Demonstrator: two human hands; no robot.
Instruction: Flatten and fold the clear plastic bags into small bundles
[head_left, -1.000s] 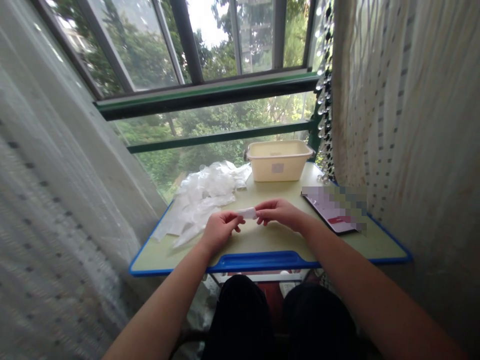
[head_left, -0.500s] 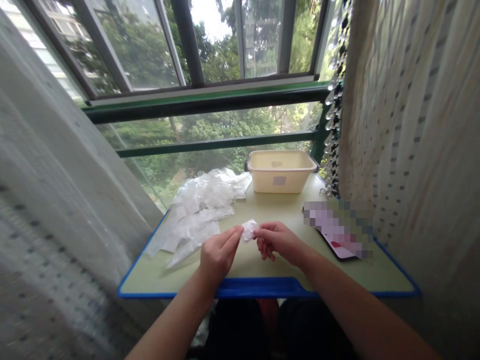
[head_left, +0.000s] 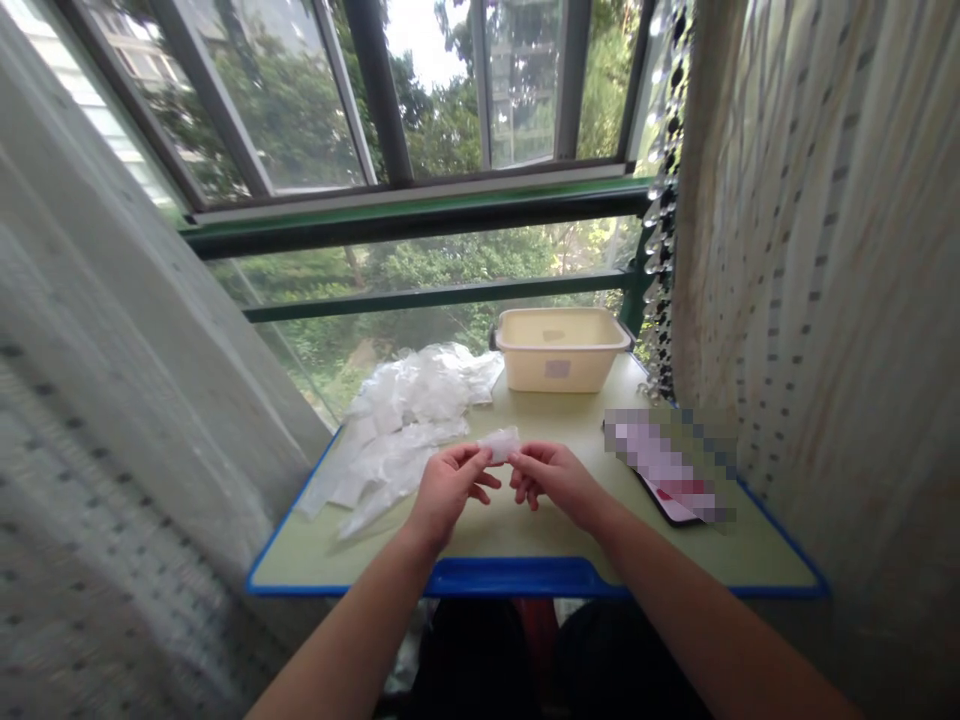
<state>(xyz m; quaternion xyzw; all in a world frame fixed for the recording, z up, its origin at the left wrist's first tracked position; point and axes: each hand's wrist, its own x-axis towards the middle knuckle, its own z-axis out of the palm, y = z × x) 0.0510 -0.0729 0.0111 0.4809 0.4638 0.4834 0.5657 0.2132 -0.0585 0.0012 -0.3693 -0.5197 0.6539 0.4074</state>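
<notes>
Between my two hands is a small folded piece of clear plastic, seemingly a plastic bag (head_left: 500,442), held above the table. My left hand (head_left: 450,485) pinches its left end between thumb and forefinger. At the other end, the thumb and forefinger of my right hand (head_left: 551,475) grip the lower right corner, with the remaining fingers curled underneath. Just beyond my left hand lies a loose heap of crumpled, see-through plastic bags (head_left: 420,395), some spread flat toward the near left.
A cream plastic bin (head_left: 559,372) with dark handles stands at the table's far side. On the right lies a flat dark-edged object (head_left: 679,510), mostly blurred out. The pale table (head_left: 300,570) has a blue rim. Curtains (head_left: 825,300) hang on both sides before a window.
The plastic piece went from a rounded, crumpled shape to a flatter, wider strip. My left hand has turned, its fingers now showing below the piece. The view has shifted slightly.
</notes>
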